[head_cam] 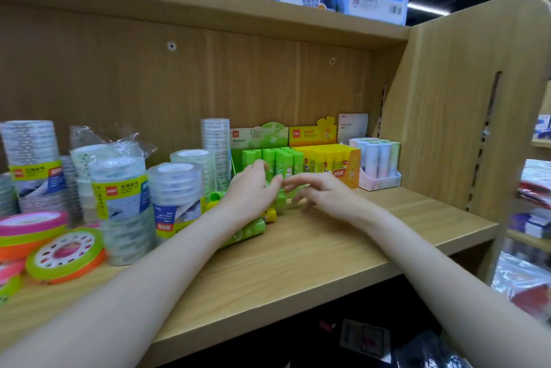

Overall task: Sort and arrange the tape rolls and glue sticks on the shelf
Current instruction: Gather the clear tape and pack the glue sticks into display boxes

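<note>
While loose glue sticks [249, 230] lie flat | left hand [253, 188] covers them, grip unclear | right hand [322, 191] spread, empty | stand each upright in the green box [238, 169].

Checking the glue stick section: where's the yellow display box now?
In the head view, the yellow glue stick display box stands at the back right of the shelf, between the green glue stick box and the pastel glue stick box.

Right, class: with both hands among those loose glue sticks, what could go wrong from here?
The loose green glue sticks lie on their sides on the shelf, so a nudge from the left hand or right hand might roll them off. The left forearm passes close to the clear tape stack and could topple it.
</note>
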